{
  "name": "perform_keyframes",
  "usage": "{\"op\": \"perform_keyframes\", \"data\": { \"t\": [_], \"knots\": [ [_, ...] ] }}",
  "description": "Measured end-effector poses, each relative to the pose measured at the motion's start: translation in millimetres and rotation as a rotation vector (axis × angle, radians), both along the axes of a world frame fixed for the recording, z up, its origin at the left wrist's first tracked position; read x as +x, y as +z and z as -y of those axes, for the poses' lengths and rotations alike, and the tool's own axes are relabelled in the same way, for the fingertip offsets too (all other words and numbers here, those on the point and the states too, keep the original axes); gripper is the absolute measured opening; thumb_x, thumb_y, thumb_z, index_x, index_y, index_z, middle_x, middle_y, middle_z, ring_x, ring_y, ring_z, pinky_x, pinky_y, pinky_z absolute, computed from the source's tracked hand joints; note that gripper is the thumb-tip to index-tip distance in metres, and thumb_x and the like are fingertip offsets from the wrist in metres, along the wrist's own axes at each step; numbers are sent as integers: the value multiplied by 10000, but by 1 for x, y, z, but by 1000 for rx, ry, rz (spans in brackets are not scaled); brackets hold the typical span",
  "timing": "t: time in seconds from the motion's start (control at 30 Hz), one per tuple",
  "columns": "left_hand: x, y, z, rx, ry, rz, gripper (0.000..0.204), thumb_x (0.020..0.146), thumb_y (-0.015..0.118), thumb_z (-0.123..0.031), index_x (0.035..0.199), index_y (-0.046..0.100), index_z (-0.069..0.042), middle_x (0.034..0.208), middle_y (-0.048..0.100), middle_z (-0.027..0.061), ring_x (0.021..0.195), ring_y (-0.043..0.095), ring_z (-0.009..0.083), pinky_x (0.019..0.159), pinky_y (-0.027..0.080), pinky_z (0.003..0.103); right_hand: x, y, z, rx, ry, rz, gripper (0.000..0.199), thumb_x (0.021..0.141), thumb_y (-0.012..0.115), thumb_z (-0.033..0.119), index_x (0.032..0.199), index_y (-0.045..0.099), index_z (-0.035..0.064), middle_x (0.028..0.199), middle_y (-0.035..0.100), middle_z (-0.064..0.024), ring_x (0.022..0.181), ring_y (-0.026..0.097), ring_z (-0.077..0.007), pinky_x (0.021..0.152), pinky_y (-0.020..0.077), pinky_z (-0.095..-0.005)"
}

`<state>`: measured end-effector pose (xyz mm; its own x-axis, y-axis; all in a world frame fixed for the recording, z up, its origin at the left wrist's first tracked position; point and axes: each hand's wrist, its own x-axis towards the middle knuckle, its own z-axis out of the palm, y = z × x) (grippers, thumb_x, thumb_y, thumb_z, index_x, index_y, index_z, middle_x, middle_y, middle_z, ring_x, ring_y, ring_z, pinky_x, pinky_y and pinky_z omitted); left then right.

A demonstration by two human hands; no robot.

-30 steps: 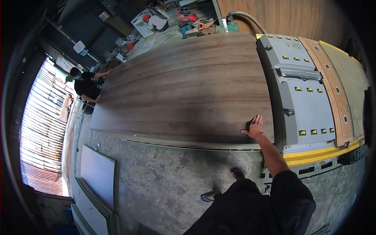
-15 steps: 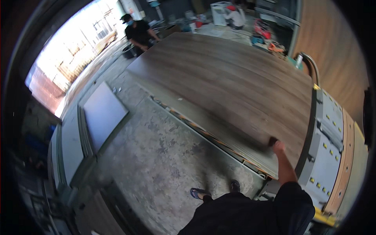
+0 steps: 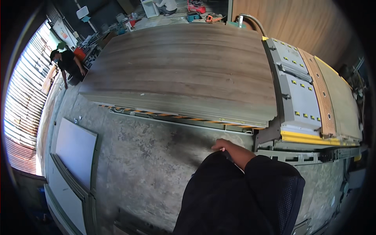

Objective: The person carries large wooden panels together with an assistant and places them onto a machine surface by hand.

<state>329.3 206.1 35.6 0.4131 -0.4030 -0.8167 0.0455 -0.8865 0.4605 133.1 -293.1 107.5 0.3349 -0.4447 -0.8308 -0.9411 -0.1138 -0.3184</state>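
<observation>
So the big thing here is a stack of wood-grain panels (image 3: pixel 184 70), brownish-grey laminate with long straight streaks, flat and rectangular, and you can see the layered edges along the near side. It sits on the worktop of a panel saw (image 3: pixel 299 94), which is grey metal with rows of little yellow squares, a yellow strip along its near end and a tan perforated board running beside it. Black-and-yellow hazard striping peeks out under the stack's near edge.

The right hand (image 3: pixel 224 145) hangs low by the person's dark trousers, well clear of the stack and holding nothing. The fingers look curled inward, but the view's too poor to say whether they're closed. Left hand isn't in view.

Floor (image 3: pixel 149 149) is rough, stained concrete. A pale grey sheet (image 3: pixel 74 150) lies flat on it to the left. A co-worker (image 3: pixel 67 64) in black stands at the stack's far left corner, near a corrugated shutter.
</observation>
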Motion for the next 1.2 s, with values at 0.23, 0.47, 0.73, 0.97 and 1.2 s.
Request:
{"op": "perform_keyframes", "data": {
  "t": [0.23,0.47,0.73,0.97,1.2],
  "knots": [
    [103,16,22,-54,78,5,384,980,536,-366,1172,626,-46,884,718,72,683,681,191,541,517,374,-64,-74,-11,-275,-21,-106,597,724,676,594,862,746,18,846,727,-189,832,709,-341,791,545,-439],
    [224,-17,-10,-149,429,159,431,976,556,-365,1116,673,25,885,721,93,689,672,187,661,539,311,13,6,-130,-28,-3,671,288,879,657,244,1105,665,66,1015,679,-167,1019,643,-257,910,482,-341],
    [240,-42,-46,-135,555,118,468,955,566,-427,1082,707,0,879,733,122,777,702,210,716,544,336,280,-112,1,218,677,-290,379,831,689,380,989,700,36,903,708,-135,762,661,-253,726,501,-393],
    [303,12,-124,31,1381,-276,650,959,462,-603,1286,573,-52,1077,719,122,866,710,246,725,532,505,816,-149,72,-264,810,59,475,806,634,429,919,715,-25,900,722,-218,887,715,-367,798,559,-466],
    [394,-19,-90,-263,1646,-690,1033,822,273,-888,1428,438,-69,1333,595,170,1117,624,367,958,433,622,1202,-7,-128,-292,898,887,417,904,582,366,858,704,-29,758,708,-166,723,692,-285,685,534,-390]
  ]
}}
